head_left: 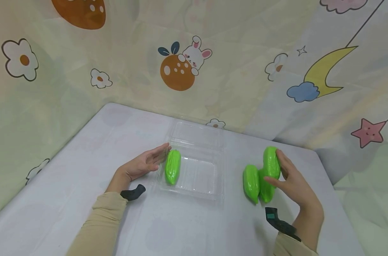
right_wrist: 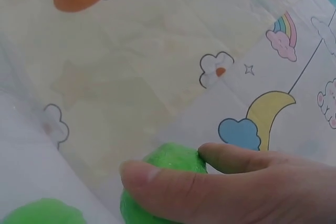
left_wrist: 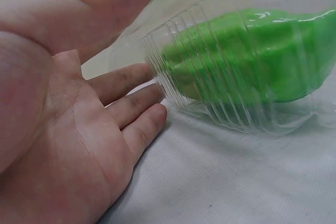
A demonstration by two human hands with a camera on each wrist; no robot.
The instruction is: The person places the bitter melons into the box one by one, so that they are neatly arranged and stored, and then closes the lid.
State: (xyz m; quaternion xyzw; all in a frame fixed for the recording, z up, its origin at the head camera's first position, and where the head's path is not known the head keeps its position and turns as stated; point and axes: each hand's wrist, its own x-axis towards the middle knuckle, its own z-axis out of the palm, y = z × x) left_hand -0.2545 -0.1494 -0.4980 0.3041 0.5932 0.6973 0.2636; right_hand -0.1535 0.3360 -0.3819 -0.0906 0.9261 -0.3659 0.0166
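Note:
A clear plastic clamshell box (head_left: 197,174) lies with its lid (head_left: 197,135) folded back toward the wall. Inside, along its left side, rests a glossy green toy vegetable (head_left: 173,167), long, lumpy and pointed like a bitter melon. My left hand (head_left: 149,163) has its fingers extended, fingertips right at the box's ribbed side wall (left_wrist: 199,72). On the right, my right hand (head_left: 293,181) grips another green toy vegetable (head_left: 271,160) between thumb and fingers. Two more like it, a left one (head_left: 251,183) and a partly hidden one (head_left: 266,190), lie below the held one.
A white cloth covers the table (head_left: 168,227). Behind it hangs a curtain (head_left: 133,53) printed with flowers, a rabbit and a moon. Dark straps with protruding mounts sit on both wrists, the left mount (head_left: 133,192) beside the box.

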